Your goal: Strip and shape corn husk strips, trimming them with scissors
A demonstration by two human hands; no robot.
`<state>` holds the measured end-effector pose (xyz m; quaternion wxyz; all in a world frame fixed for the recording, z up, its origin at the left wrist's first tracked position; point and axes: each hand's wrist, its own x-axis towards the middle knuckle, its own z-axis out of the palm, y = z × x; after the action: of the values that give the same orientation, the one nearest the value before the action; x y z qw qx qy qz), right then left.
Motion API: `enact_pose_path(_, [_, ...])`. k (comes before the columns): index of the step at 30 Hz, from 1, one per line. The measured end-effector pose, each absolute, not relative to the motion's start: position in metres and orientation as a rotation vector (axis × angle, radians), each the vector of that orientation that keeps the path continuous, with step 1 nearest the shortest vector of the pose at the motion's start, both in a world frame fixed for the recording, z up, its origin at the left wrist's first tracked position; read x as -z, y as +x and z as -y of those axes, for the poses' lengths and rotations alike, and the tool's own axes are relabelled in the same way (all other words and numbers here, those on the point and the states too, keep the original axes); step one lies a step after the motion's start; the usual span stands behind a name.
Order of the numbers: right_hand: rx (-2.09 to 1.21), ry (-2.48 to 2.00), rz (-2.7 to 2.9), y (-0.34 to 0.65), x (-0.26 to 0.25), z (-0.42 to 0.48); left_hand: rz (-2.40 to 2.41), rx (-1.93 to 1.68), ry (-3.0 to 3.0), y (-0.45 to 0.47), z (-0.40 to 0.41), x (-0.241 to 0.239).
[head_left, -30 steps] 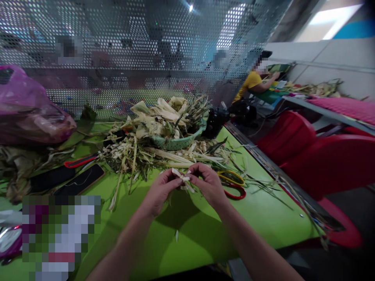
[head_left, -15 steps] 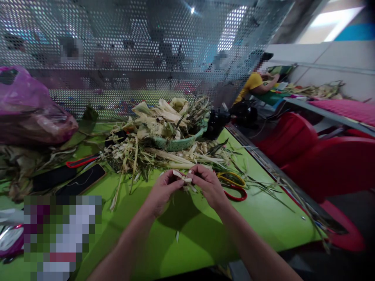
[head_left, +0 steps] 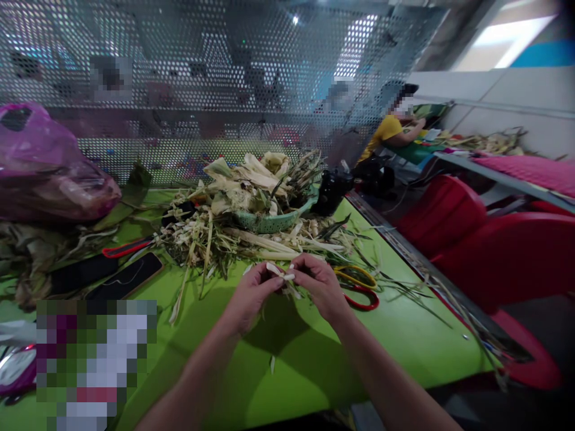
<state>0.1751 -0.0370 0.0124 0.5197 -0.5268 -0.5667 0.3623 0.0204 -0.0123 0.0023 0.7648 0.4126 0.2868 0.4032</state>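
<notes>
My left hand (head_left: 250, 294) and my right hand (head_left: 318, 284) meet above the green table (head_left: 404, 335), fingertips pinched together on a small pale strip of husk (head_left: 279, 272). Both hands are closed on it. Just beyond them lies a heap of dried pale leaves and stalks (head_left: 251, 236), spilling around a teal mesh basket (head_left: 269, 220) heaped with husks. Yellow-and-red scissors (head_left: 359, 287) lie right of my right hand. A tiny pale scrap (head_left: 272, 363) rests on the table below my wrists.
Two dark phones (head_left: 121, 276) and a red-handled tool (head_left: 123, 246) lie at the left, with a pink plastic bag (head_left: 45, 167) behind. A perforated metal screen (head_left: 202, 90) backs the table. Red chairs (head_left: 485, 245) stand at the right; a person in yellow (head_left: 390, 129) works beyond.
My hands have drawn slightly closer together around the husk strip, which now shows shorter between the fingers. Nothing else has moved.
</notes>
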Motion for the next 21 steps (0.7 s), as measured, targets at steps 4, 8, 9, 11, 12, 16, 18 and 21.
enact_pose_path(4, [-0.925,-1.229,1.345,0.176,-0.014,0.038,-0.635,-0.91,0.894,0.02,0.012,-0.002])
enact_pose_path(8, [-1.0,-1.198,1.354,0.174,-0.015,0.039,-0.693,-0.94,0.901,0.018,0.012,-0.004])
enact_pose_path(9, [-0.987,-1.212,1.365,0.174,-0.014,0.039,-0.697,-0.941,0.91,0.018,0.011,-0.003])
enact_pose_path(11, [-0.923,-1.255,1.399,0.173,-0.013,0.039,-0.689,-0.936,0.939,0.018,0.011,-0.002])
enact_pose_path(12, [-0.878,-1.275,1.419,0.172,-0.012,0.038,-0.681,-0.933,0.958,0.018,0.01,-0.001])
enact_pose_path(16, [-0.7,-1.318,1.497,0.171,-0.011,0.038,-0.703,-0.951,1.07,0.018,0.007,0.005])
enact_pose_path(18, [-0.634,-1.324,1.51,0.17,-0.01,0.038,-0.744,-0.96,1.147,0.018,0.006,0.008])
enact_pose_path(21, [-0.574,-1.332,1.518,0.168,-0.009,0.039,-0.808,-0.958,1.256,0.019,0.007,0.009])
